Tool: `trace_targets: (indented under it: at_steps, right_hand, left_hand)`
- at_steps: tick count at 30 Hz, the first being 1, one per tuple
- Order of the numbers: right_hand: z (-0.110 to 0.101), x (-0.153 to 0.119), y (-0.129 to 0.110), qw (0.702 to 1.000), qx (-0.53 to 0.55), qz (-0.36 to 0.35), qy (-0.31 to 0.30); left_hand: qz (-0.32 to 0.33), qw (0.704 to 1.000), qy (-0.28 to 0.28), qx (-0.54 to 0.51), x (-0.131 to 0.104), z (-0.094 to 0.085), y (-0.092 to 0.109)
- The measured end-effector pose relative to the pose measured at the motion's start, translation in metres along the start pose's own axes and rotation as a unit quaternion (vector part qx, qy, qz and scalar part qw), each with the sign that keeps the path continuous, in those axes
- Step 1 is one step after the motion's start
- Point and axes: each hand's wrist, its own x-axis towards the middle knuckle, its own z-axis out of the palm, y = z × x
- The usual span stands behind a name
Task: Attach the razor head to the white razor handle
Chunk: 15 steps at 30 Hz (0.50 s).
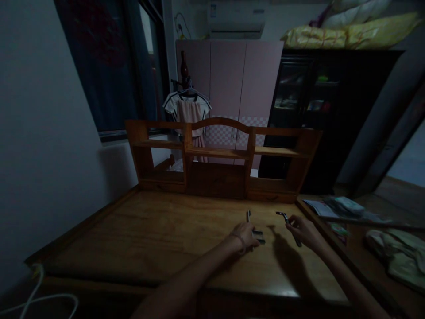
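Note:
My right hand (302, 228) is closed around the handle of a slim, dark, shiny tool with a T-shaped head (288, 218), razor-like in outline. It is held tilted over the wooden tabletop (159, 230), its head pointing away from me, and a T-headed shadow falls to its left. To the left, my left hand (244, 235) is low over the tabletop with fingers curled. Past its fingers shows a thin piece with a small dark tip (249, 216). Two short dark bars (259, 237) stick out on its right; whether they are gripped or lying there is unclear.
A wooden shelf unit (215, 153) stands along the tabletop's far edge. On the right lie papers (341, 206) and a crumpled cloth (398, 257). A white cable (49, 296) loops at lower left. Behind are a pink wardrobe (229, 79) and a dark cabinet (341, 88).

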Motion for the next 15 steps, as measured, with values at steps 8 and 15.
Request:
trace_targets:
  at_steps: [8,15]
  right_hand:
    - [-0.022,-0.027,0.085,0.995,-0.086,0.058,-0.004]
    - [-0.001,-0.028,0.095,0.997,-0.059,0.042,0.0]
  left_hand:
    - [0.007,0.999,-0.026,-0.044,0.051,0.064,0.094]
    - [0.005,0.999,0.022,-0.043,0.041,0.068,0.088]
